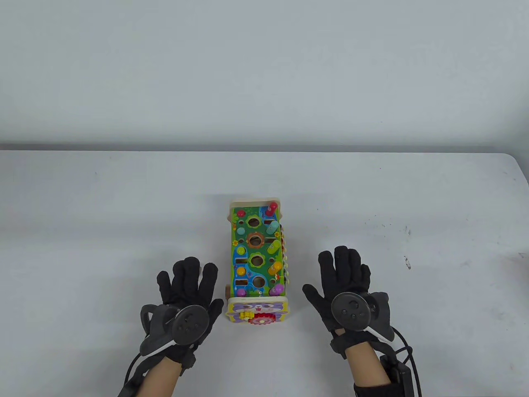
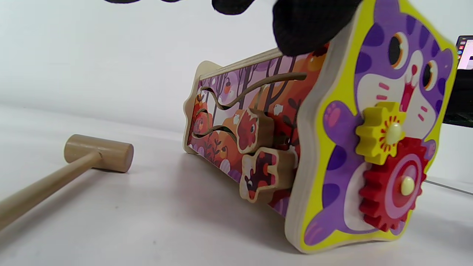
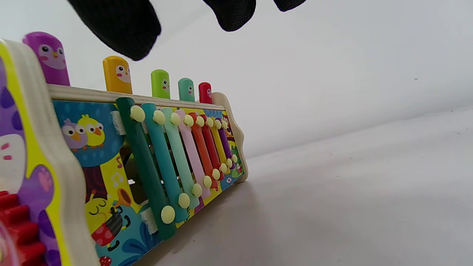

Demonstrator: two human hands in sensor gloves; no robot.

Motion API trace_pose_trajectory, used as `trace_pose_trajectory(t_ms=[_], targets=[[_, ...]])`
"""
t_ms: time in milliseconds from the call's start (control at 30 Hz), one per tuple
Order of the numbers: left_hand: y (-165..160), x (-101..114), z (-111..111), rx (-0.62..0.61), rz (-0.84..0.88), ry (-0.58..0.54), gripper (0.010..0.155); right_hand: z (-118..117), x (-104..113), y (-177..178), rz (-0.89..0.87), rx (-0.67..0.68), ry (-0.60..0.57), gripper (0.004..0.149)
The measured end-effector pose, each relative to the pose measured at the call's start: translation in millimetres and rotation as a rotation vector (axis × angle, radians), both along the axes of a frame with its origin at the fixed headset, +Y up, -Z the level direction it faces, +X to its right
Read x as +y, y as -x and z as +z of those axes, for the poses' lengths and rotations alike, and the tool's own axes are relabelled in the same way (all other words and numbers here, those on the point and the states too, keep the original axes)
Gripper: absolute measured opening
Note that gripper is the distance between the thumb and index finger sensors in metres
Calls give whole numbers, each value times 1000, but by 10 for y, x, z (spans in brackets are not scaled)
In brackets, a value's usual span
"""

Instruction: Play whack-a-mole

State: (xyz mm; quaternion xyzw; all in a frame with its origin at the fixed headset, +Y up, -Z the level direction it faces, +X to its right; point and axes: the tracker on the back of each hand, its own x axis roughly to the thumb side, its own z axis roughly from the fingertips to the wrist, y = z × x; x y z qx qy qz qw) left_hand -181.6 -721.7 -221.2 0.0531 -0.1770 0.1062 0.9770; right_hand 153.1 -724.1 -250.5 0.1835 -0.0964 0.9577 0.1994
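Table (image 1: 124, 198) supports the toy box (image 1: 257, 256) near its front middle. Left hand (image 1: 188, 297) and right hand (image 1: 345, 285) flank the box, fingers spread, gripping nothing. Mallet (image 2: 74, 162) lies left of it. Five pegs (image 3: 160, 84) stand raised.

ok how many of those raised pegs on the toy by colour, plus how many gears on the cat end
Purple peg: 1
Orange peg: 1
Green peg: 1
Teal peg: 1
Red peg: 1
Yellow gear: 1
Red gear: 1
Total: 5 raised pegs and 2 gears, 7 things in all.
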Motion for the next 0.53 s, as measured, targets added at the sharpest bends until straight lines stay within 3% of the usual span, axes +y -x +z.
trace_pose_trajectory(t_ms=[533], targets=[[-11,-11,-2,-11,13,18,77,9,0,-4,-9,-2,13,76]])
